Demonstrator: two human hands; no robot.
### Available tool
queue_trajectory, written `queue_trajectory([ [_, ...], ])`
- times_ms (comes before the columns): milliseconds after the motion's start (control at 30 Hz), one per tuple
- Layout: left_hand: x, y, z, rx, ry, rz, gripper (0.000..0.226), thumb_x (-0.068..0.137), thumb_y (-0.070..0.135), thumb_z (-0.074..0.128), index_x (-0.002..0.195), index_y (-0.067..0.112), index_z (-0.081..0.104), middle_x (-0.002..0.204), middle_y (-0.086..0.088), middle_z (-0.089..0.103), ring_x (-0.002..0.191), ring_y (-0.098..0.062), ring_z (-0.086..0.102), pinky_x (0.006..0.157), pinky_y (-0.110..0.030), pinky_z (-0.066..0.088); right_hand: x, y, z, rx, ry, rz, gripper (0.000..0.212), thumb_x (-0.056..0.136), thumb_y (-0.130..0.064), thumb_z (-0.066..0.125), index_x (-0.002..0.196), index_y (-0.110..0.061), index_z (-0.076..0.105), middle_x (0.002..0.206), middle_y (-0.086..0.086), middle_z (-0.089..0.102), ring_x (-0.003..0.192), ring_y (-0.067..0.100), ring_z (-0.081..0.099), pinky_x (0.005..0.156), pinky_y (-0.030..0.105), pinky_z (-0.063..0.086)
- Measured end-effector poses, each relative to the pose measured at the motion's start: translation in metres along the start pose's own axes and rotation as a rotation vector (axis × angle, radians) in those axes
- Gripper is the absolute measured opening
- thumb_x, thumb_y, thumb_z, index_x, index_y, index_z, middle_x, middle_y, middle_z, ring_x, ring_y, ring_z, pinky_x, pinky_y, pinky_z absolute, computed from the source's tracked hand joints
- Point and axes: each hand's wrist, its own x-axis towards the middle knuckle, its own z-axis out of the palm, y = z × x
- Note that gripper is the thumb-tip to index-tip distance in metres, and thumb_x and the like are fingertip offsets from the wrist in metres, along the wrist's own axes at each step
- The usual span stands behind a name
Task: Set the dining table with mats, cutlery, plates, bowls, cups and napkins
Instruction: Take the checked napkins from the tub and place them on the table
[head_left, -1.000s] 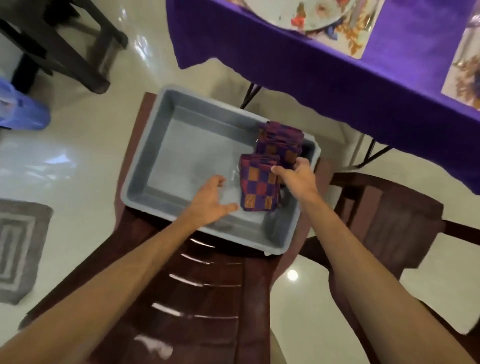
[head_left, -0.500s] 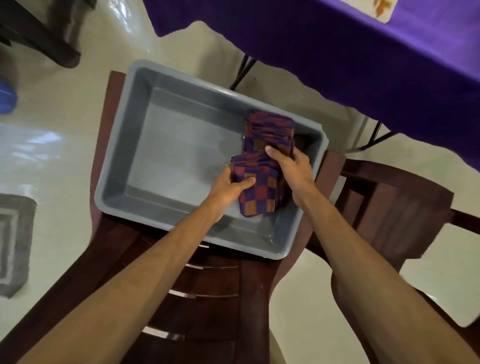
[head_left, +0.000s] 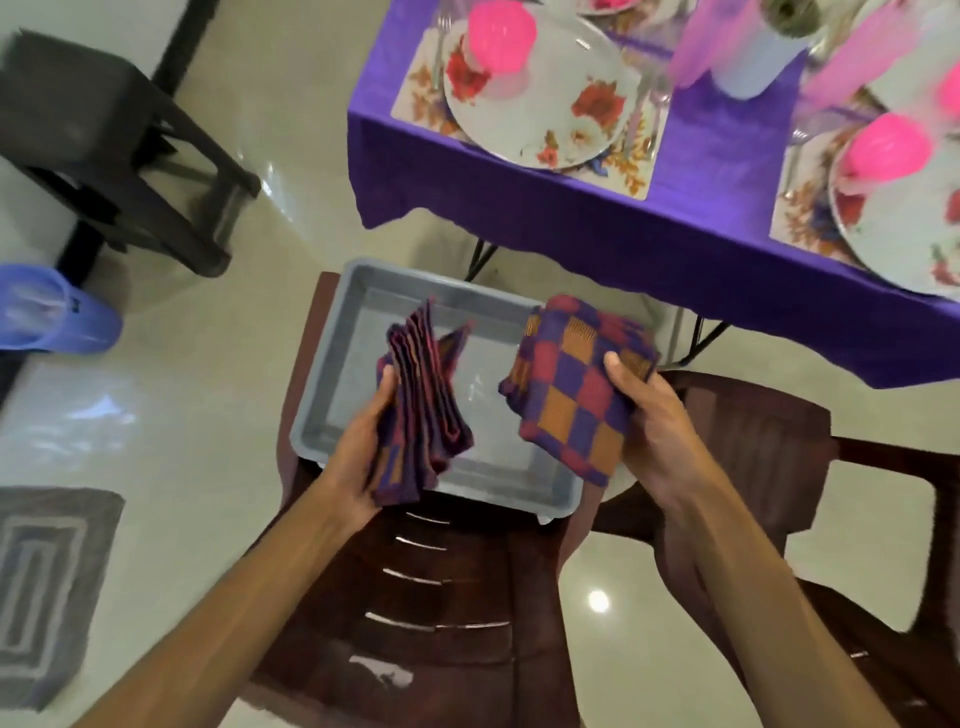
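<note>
**Item: Folded napkins, both stacks now lifted out of the tub**

The person is now holding two stacks of folded checked cloth napkins, purple, red and orange, above the grey rectangular plastic tub (head_left: 332, 395) on the dark brown plastic chair (head_left: 447, 587). Half a second earlier both stacks were lying in the tub's right end.

- Left hand (head_left: 358, 457): gripping the left napkin stack (head_left: 423, 410) edge-on, fingers curled behind it.
- Right hand (head_left: 652, 415): pinching the right napkin stack (head_left: 569, 389) flat, thumb on top.
- Tub: nothing else is showing inside.

The purple-clothed dining table (head_left: 701, 223) is standing far and right, carrying floral mats, white floral plates (head_left: 540, 104) and pink cups (head_left: 501, 34). Napkins appear to be the last item outstanding; distributing them to the settings is likely coming next.
</note>
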Motion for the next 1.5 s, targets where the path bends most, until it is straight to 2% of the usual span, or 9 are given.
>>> queue_trajectory([
  [67, -0.029, 0.000, -0.005, 0.023, 0.025, 0.052, 0.061, 0.111, 0.042, 0.040, 0.076, 0.021, 0.086, 0.069, 0.001, 0.077, 0.055, -0.009, 0.073, 0.046, -0.024, 0.056, -0.058, -0.012, 0.020, 0.171, -0.112, 0.001, 0.055, 0.096, -0.029, 0.071, 0.145, -0.010, 0.056, 0.146, 0.020, 0.057, 0.133, 0.039, 0.056, 0.109, 0.057, 0.048],
  [167, -0.068, -0.006, -0.012, 0.126, 0.127, 0.207, 0.031, 0.105, 0.037, 0.057, 0.113, 0.014, 0.077, 0.103, -0.011, 0.081, 0.081, -0.016, 0.079, 0.062, -0.028, 0.061, -0.136, -0.016, 0.049, 0.311, -0.223, -0.067, 0.071, 0.067, -0.027, 0.090, 0.132, -0.009, 0.067, 0.117, 0.017, 0.071, 0.094, 0.032, 0.075, 0.070, 0.045, 0.065],
  [300, -0.130, -0.031, -0.009, 0.372, -0.019, 0.328, 0.025, 0.107, 0.021, 0.055, 0.128, 0.013, 0.067, 0.114, -0.004, 0.079, 0.099, -0.018, 0.077, 0.080, -0.033, 0.063, -0.183, 0.005, 0.086, -0.168, -0.201, -0.188, 0.026, 0.095, -0.022, 0.074, 0.119, -0.016, 0.066, 0.109, 0.004, 0.076, 0.098, 0.020, 0.072, 0.082, 0.032, 0.060],
  [467, -0.196, -0.053, -0.006, 0.304, -0.049, 0.321, 0.030, 0.109, 0.035, 0.052, 0.135, 0.025, 0.063, 0.120, -0.004, 0.077, 0.108, -0.024, 0.075, 0.095, -0.047, 0.061, -0.203, 0.052, 0.096, -0.675, 0.120, -0.344, 0.029, 0.093, -0.044, 0.073, 0.109, -0.027, 0.055, 0.106, -0.004, 0.075, 0.093, 0.007, 0.072, 0.074, 0.025, 0.057],
  [633, -0.235, -0.080, -0.018, 0.148, 0.002, 0.244, 0.051, 0.112, 0.051, 0.031, 0.131, 0.021, 0.067, 0.114, -0.004, 0.079, 0.108, -0.023, 0.075, 0.092, -0.041, 0.060, -0.235, 0.077, 0.102, -0.535, 0.214, -0.387, 0.023, 0.093, -0.042, 0.075, 0.100, -0.020, 0.073, 0.097, 0.001, 0.079, 0.093, 0.020, 0.076, 0.079, 0.039, 0.062],
  [933, -0.243, -0.085, -0.031, -0.073, -0.108, 0.278, 0.069, 0.099, 0.066, 0.037, 0.142, 0.017, 0.061, 0.133, -0.013, 0.071, 0.123, -0.031, 0.068, 0.100, -0.049, 0.057, -0.258, 0.066, 0.096, -0.164, 0.051, -0.237, 0.028, 0.103, -0.031, 0.060, 0.119, -0.008, 0.061, 0.107, 0.010, 0.074, 0.094, 0.019, 0.071, 0.073, 0.029, 0.059],
  [1233, -0.197, -0.066, -0.006, 0.054, -0.060, 0.238, 0.037, 0.099, 0.022, 0.068, 0.136, 0.019, 0.062, 0.117, -0.007, 0.078, 0.107, -0.028, 0.076, 0.095, -0.049, 0.060, -0.232, 0.041, 0.071, -0.010, 0.452, -0.346, 0.039, 0.092, -0.031, 0.076, 0.127, -0.022, 0.061, 0.113, 0.001, 0.076, 0.101, 0.018, 0.075, 0.075, 0.036, 0.062],
  [1367, -0.162, -0.031, 0.011, 0.054, 0.022, 0.301, 0.036, 0.098, 0.025, 0.069, 0.134, 0.025, 0.062, 0.112, 0.000, 0.080, 0.100, -0.020, 0.077, 0.080, -0.038, 0.062, -0.207, 0.018, 0.038, 0.061, 0.174, -0.135, 0.047, 0.088, -0.016, 0.078, 0.132, -0.010, 0.064, 0.122, 0.013, 0.074, 0.111, 0.030, 0.073, 0.097, 0.049, 0.057],
  [1500, -0.123, 0.015, 0.045, 0.124, 0.048, 0.372, 0.036, 0.100, 0.026, 0.068, 0.136, 0.023, 0.062, 0.116, 0.001, 0.079, 0.104, -0.020, 0.076, 0.085, -0.039, 0.061, -0.129, -0.020, -0.007, 0.065, 0.194, -0.051, 0.041, 0.089, -0.006, 0.072, 0.129, -0.004, 0.066, 0.122, 0.016, 0.074, 0.109, 0.030, 0.073, 0.097, 0.047, 0.058],
])
